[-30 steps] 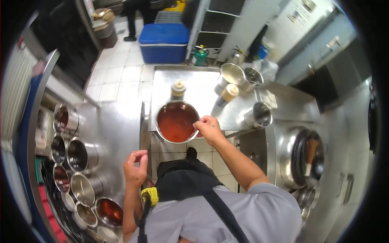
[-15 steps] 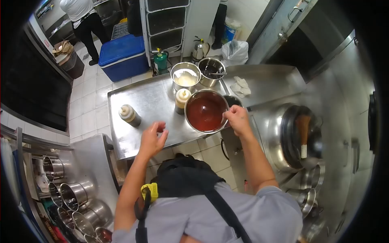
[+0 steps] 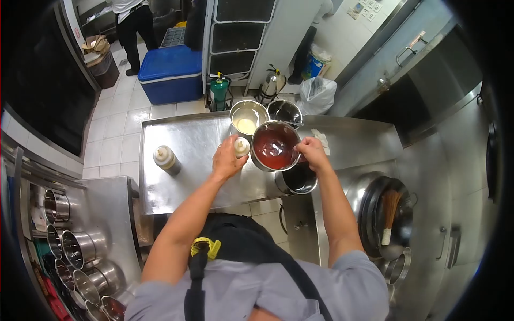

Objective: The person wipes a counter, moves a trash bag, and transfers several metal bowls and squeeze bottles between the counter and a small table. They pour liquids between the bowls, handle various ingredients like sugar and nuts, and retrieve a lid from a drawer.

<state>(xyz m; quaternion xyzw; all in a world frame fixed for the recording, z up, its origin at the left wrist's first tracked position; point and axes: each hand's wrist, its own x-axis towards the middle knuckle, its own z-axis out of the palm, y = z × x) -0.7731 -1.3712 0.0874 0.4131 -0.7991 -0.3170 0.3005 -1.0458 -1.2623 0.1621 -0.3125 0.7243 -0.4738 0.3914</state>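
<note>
My right hand (image 3: 314, 153) grips the right side of a steel pot (image 3: 275, 145) with dark red liquid in it. The pot is held above the steel table, partly over another dark-looking pot (image 3: 297, 179). My left hand (image 3: 228, 159) is closed around a squeeze bottle (image 3: 242, 146) with a pale top, just left of the held pot. A second squeeze bottle (image 3: 167, 159) stands apart on the left of the table. Behind the held pot are a steel pot of pale contents (image 3: 249, 119) and one with dark contents and a utensil (image 3: 285, 112).
A white cloth (image 3: 321, 141) lies on the steel table (image 3: 193, 184). To the right, a wok (image 3: 383, 214) holds a bamboo brush (image 3: 391, 211). Several steel pots (image 3: 80, 249) stand at lower left. Beyond the table are fire extinguishers (image 3: 219, 91), a blue cooler (image 3: 170, 75) and a person (image 3: 136, 32).
My left hand has moved right and forward and taken hold of the squeeze bottle. The held pot has risen and shifted, uncovering more of the pot beneath. The view has tilted slightly.
</note>
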